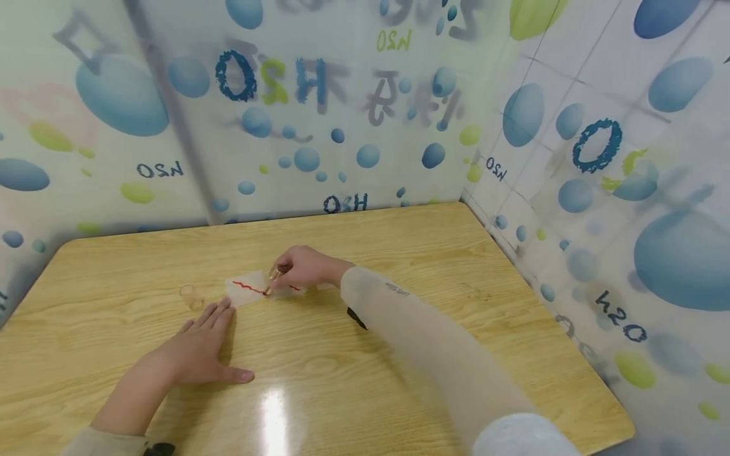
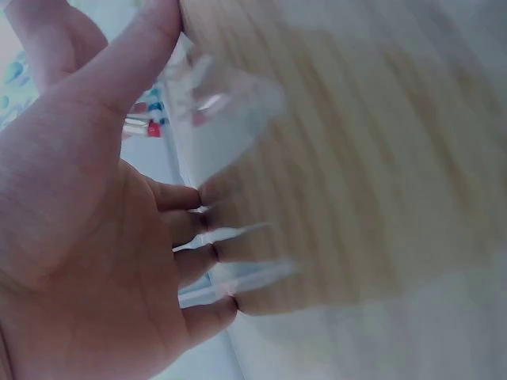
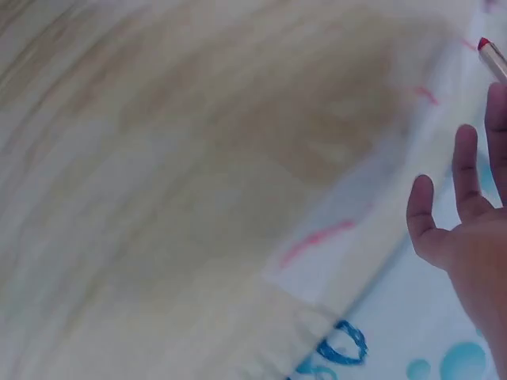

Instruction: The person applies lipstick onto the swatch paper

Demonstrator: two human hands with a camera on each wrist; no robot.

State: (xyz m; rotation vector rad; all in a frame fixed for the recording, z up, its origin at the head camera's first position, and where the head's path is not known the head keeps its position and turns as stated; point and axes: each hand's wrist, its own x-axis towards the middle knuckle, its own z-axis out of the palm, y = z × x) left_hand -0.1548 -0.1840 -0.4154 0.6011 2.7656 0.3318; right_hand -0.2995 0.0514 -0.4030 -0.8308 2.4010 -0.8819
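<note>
My right hand (image 1: 308, 266) pinches a lipstick (image 3: 493, 62) with a metallic tube and a red tip. The tip sits at the end of a wavy red line (image 1: 246, 287) on a thin white sheet of paper (image 1: 239, 297). Part of the sheet is hidden under that hand, and a shorter red streak (image 3: 317, 241) shows beyond it. Palm down on the table, my left hand (image 1: 202, 348) has its fingers straight and thumb spread, fingertips right at the paper's lower left corner. In the left wrist view the lipstick (image 2: 144, 126) appears past the left thumb.
The wooden table (image 1: 365, 392) meets a wall (image 1: 353, 126) printed with blue and green bubbles at the back, and another wall (image 1: 604, 240) on the right. Faint reddish ring marks (image 1: 191, 296) lie left of the paper. A pale scribble (image 1: 476, 291) is further right.
</note>
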